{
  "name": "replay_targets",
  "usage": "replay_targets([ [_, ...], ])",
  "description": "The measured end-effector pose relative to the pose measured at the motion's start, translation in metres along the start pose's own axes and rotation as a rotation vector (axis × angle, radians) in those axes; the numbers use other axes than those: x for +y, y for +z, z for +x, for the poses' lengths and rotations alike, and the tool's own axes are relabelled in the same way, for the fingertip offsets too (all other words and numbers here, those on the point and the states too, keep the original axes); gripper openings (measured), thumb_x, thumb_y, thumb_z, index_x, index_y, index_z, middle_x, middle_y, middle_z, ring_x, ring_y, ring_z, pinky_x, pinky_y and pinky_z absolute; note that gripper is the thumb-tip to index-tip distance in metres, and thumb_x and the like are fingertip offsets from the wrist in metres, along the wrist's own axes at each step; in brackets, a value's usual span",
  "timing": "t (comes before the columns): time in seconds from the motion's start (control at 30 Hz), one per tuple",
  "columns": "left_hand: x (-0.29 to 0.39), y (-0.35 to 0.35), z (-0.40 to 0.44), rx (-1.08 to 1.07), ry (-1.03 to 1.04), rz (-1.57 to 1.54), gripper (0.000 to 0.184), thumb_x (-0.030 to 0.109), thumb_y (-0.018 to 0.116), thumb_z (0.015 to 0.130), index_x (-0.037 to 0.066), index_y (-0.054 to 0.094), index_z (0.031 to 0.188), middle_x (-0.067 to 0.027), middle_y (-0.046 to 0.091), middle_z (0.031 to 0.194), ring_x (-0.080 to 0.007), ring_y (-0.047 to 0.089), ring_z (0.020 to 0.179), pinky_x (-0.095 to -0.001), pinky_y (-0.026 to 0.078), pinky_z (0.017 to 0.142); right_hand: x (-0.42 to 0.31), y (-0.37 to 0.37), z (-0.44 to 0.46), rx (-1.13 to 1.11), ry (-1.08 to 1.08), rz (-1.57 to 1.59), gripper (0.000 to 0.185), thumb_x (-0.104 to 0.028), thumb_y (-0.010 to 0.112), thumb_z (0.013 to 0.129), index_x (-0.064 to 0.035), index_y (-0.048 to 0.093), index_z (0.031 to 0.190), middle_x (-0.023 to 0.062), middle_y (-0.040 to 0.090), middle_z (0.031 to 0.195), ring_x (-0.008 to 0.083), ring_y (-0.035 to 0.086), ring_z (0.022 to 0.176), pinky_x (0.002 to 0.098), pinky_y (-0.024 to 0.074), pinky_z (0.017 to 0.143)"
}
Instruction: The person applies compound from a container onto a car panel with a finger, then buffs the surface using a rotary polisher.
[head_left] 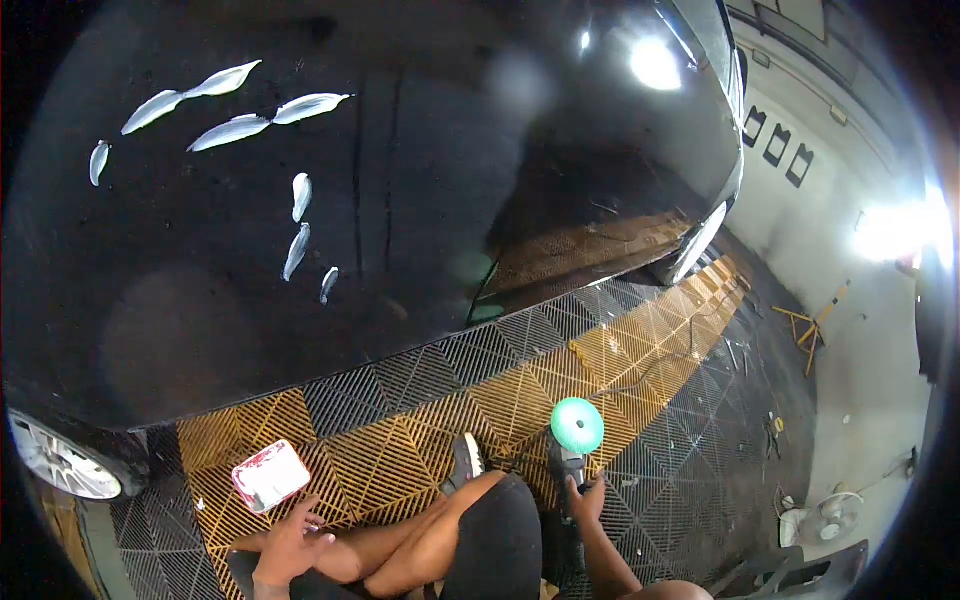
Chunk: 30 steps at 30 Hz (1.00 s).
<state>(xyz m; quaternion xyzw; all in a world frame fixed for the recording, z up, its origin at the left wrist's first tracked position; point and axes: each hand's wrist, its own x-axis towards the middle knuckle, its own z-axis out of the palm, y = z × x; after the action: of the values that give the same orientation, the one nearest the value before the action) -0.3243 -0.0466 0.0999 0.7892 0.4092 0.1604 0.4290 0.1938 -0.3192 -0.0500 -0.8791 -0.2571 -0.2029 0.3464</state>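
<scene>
My right hand (588, 496) is wrapped round the dark handle of a polisher (568, 466), whose round green pad (577, 426) faces up. My left hand (295, 540) holds nothing; its fingers are apart above my leg, just below a white container with a red rim (271, 476) on the floor. In front of me stands a glossy black car panel (420, 200). Several white smears of paste lie on its left part, among them a long one (225, 79) near the top and a small one (329, 285) lower down.
Yellow and black grid tiles (520, 395) cover the floor, with a cord running across them. Car wheels show at the lower left (65, 460) and right (697, 243). A white fan (832, 516), a yellow stand (807, 325) and a bright lamp (900, 232) are at the right.
</scene>
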Motion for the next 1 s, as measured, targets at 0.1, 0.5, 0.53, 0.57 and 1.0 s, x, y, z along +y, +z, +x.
replay_targets([
  [0.1,0.003,0.000,0.003,-0.046,-0.013,0.043,0.073,0.021,0.082,0.080,0.008,0.049,0.144,-0.0117,0.074,0.104,-0.0302,0.072,0.091,-0.0409,0.058,0.081,-0.009,-0.006,0.013,-0.550,0.203,-0.178,0.098,-0.052,0.089,0.068,0.0063,0.048,0.136,0.0261,0.064,0.122,0.0424,0.062,0.110,0.0480,0.0496,0.095],
  [0.5,-0.010,-0.001,-0.004,0.048,0.050,0.016,0.062,0.030,0.079,0.084,0.005,0.057,0.137,-0.0168,0.072,0.111,-0.0320,0.071,0.097,-0.0425,0.057,0.084,0.013,-0.028,0.020,-0.700,0.284,0.078,0.096,-0.034,0.098,0.056,0.0091,0.054,0.130,0.0200,0.070,0.117,0.0354,0.068,0.104,0.0438,0.0535,0.094],
  [0.53,-0.004,-0.002,-0.007,-0.001,0.092,0.006,0.062,0.031,0.079,0.085,0.005,0.057,0.137,-0.0190,0.069,0.117,-0.0337,0.070,0.100,-0.0431,0.056,0.086,-0.025,-0.064,0.018,-0.675,0.358,0.059,0.098,-0.033,0.098,0.055,0.0072,0.054,0.132,0.0211,0.069,0.120,0.0354,0.067,0.109,0.0440,0.0528,0.095],
  [0.57,0.002,-0.004,-0.006,-0.055,0.141,-0.001,0.062,0.032,0.078,0.085,0.004,0.056,0.137,-0.0211,0.067,0.123,-0.0353,0.069,0.104,-0.0437,0.055,0.088,-0.057,-0.085,0.016,-0.644,0.439,0.040,0.100,-0.032,0.098,0.053,0.0053,0.053,0.134,0.0223,0.068,0.124,0.0355,0.066,0.114,0.0442,0.0521,0.096],
  [1.0,0.199,0.017,0.033,-0.059,0.814,-0.376,0.083,0.029,0.084,0.080,0.001,0.045,0.148,-0.0165,0.049,0.149,-0.0327,0.048,0.137,-0.0467,0.038,0.116,-0.272,-0.195,0.109,-1.039,-0.359,0.820,0.085,-0.036,0.096,0.059,0.0029,0.060,0.125,0.0098,0.068,0.116,0.0210,0.064,0.107,0.0368,0.0506,0.095],
])
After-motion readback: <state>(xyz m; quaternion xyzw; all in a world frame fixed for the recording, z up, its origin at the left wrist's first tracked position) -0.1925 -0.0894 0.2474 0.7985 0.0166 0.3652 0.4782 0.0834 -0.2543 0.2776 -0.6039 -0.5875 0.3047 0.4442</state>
